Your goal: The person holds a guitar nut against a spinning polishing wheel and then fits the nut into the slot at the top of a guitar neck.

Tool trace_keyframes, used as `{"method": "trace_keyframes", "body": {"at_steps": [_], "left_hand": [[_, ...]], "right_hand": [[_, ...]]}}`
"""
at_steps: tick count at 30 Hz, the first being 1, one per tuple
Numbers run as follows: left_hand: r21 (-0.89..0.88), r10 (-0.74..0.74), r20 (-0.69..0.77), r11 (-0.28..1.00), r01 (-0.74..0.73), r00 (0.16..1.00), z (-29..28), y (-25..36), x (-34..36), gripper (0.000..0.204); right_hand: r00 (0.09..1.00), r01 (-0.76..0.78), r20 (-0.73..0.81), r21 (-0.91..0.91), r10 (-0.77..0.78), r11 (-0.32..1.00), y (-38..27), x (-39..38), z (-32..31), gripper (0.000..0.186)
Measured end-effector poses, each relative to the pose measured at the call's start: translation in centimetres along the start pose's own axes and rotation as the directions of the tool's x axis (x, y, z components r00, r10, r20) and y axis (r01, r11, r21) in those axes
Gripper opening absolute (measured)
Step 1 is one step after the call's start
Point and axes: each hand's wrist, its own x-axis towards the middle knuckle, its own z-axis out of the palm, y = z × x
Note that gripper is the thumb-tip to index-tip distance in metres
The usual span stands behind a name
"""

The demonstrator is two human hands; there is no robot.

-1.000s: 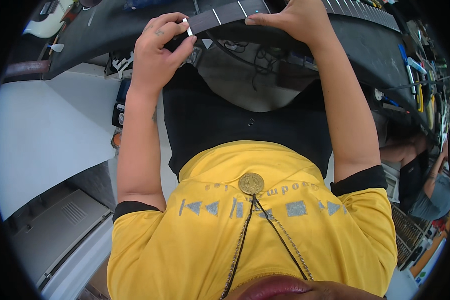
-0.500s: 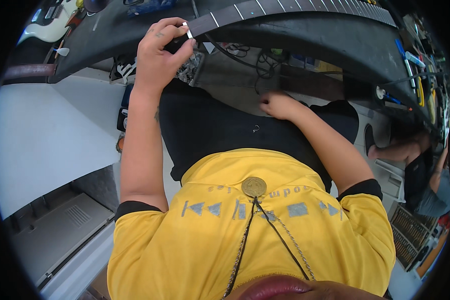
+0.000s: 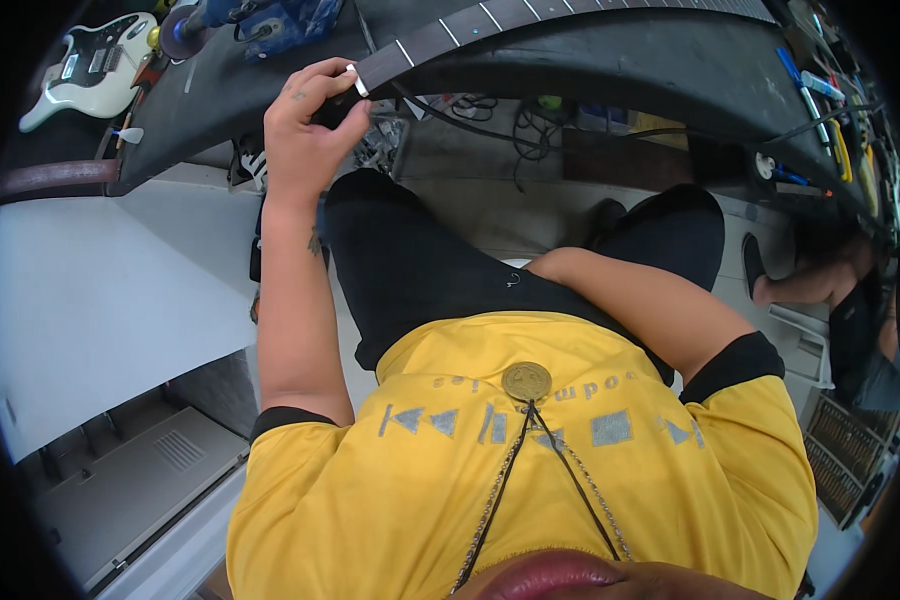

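Note:
A long dark guitar neck point(image 3: 450, 40) with bright metal frets lies across the bench along the upper edge. At its left end sits a small white guitar nut point(image 3: 357, 82). My left hand point(image 3: 308, 128) pinches this nut between thumb and fingers, right against the end of the fretboard. Down at my lap, my right hand point(image 3: 550, 263) hangs between my thighs. Its fingers are hidden there, so what it touches does not show.
A dark padded bench point(image 3: 610, 70) spans the top. On its left lie a white electric guitar body point(image 3: 100, 70) and a blue machine point(image 3: 280, 25). Pens and hand tools point(image 3: 820, 110) line its right end. Cables point(image 3: 540, 130) hang below. Another person's leg point(image 3: 810, 280) shows at right.
My right hand has dropped lower between my thighs, its fingers passing out of sight. My left hand stays on the nut. The whole view has shifted slightly, showing more of the white guitar body.

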Motion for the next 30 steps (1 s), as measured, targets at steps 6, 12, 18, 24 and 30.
{"method": "trace_keyframes", "body": {"at_steps": [6,12,18,24,30], "left_hand": [[-0.051,-0.027,0.006,0.998,0.028,1.0,-0.3,-0.1,-0.2,0.03],[-0.027,-0.027,-0.013,0.999,0.026,1.0,0.8,0.2,0.6,0.028],[0.065,0.005,-0.057,0.998,-0.001,0.998,0.8,0.6,0.2,0.027],[0.108,0.045,-0.093,0.994,-0.034,0.995,1.1,0.6,0.2,0.027],[0.101,0.04,-0.104,0.994,-0.029,0.994,1.1,0.6,0.2,0.027]], "right_hand": [[0.991,-0.088,0.124,0.286,0.054,0.954,1.0,3.9,0.0,0.056],[0.977,-0.087,0.214,0.369,0.007,0.925,4.1,5.7,0.2,0.059],[0.984,-0.171,0.092,0.305,0.15,0.937,-3.1,0.0,0.4,0.055],[0.985,-0.17,0.008,0.121,0.17,0.978,-3.9,-0.6,0.4,0.055],[0.981,-0.183,-0.064,-0.015,0.182,0.983,-4.8,-1.4,0.4,0.055]]}}
